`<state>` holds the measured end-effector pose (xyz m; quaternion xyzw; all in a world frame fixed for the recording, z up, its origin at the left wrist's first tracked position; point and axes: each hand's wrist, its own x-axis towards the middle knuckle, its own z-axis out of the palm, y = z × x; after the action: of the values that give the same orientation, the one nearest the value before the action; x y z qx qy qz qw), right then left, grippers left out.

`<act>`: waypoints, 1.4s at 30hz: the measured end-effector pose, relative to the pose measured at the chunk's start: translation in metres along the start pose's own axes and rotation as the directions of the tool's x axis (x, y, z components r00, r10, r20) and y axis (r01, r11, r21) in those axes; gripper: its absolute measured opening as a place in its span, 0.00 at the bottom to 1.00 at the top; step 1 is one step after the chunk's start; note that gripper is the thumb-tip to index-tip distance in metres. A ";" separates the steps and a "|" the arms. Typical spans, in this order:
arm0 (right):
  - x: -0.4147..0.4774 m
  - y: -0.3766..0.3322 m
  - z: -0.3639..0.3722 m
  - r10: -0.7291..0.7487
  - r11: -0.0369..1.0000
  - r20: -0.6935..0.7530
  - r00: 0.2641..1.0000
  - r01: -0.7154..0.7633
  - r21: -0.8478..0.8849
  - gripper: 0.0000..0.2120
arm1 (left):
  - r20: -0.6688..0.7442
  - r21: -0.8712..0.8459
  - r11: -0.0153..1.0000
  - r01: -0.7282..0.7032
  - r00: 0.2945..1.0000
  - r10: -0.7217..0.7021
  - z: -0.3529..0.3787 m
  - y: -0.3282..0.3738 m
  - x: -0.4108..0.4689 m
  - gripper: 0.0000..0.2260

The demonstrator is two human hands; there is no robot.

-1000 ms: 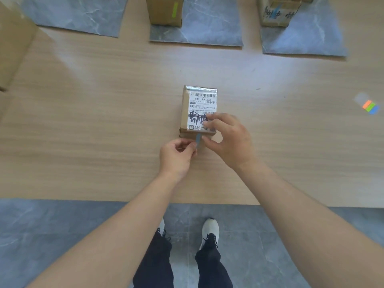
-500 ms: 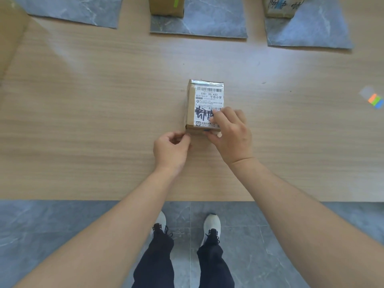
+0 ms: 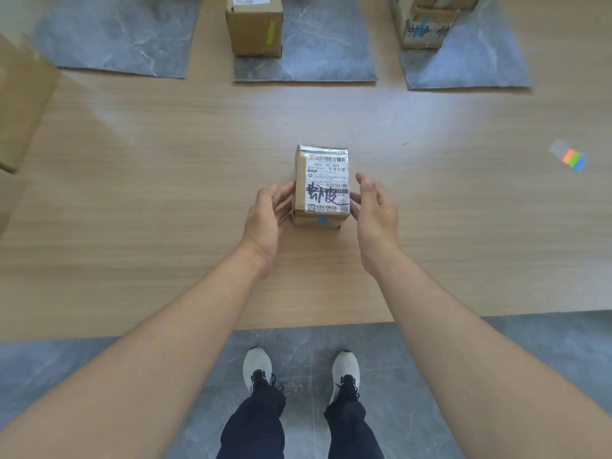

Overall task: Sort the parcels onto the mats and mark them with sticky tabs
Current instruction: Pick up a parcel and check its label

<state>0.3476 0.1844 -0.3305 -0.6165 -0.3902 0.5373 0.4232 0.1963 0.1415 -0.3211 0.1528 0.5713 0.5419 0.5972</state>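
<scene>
Standing on the pale wood-grain table (image 3: 132, 200), at the centre of view and towards the person's edge, is a small brown cardboard parcel (image 3: 320, 188) sealed with shiny tape. Its top carries a white printed shipping label (image 3: 327, 180) overwritten in black marker. A small blue sticky tab (image 3: 322, 220) is stuck to the face turned toward the person.

The left hand (image 3: 266, 220) lies against the parcel's left side and the right hand (image 3: 377, 213) against its right side. Both are released, with fingers loosely extended rather than wrapped round the carton. The left fingers (image 3: 287, 197) touch the left wall and the right fingertips (image 3: 354, 199) touch the lower right wall. The right thumb (image 3: 365, 182) stands apart from the box.

Along the far edge lie three grey marble-patterned mats. These are the left mat (image 3: 116, 34), the middle mat (image 3: 331, 64) and the right mat (image 3: 480, 67). The middle mat bears a taller brown carton (image 3: 253, 28) marked with a green sticky tab (image 3: 271, 32). The right mat bears stacked cartons (image 3: 427, 26) with blue markings. The parcel is well apart from all three mats.

A pad of orange, green and blue sticky tabs (image 3: 574, 159) lies on the table to the right. A large brown cardboard box (image 3: 20, 104) shows at the left edge.
</scene>
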 end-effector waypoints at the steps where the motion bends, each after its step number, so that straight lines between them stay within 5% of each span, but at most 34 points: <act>1: -0.001 -0.002 0.002 0.073 0.997 -0.018 0.997 -0.073 -0.021 0.13 | 0.008 0.024 1.000 0.000 1.000 0.000 0.001 0.004 -0.003 0.22; 4: -0.013 -0.020 0.007 0.107 0.991 -0.020 0.994 -0.108 -0.080 0.16 | 0.005 0.105 0.994 -0.035 0.999 0.034 0.003 0.026 -0.012 0.22; 25: -0.120 -0.301 -0.002 -0.378 0.925 0.032 0.925 0.379 -0.024 0.14 | 0.255 0.290 0.865 -0.410 0.904 0.343 0.077 0.277 -0.153 0.25; 42: -0.087 -0.355 -0.011 -0.394 0.917 0.024 0.919 0.394 -0.058 0.17 | 0.298 0.374 0.840 -0.392 0.909 0.292 0.126 0.344 -0.137 0.25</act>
<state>0.3384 0.2214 0.0334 -0.5349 -0.5251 0.4325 0.5011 0.1733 0.2095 0.0633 0.4408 0.5658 0.4812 0.5039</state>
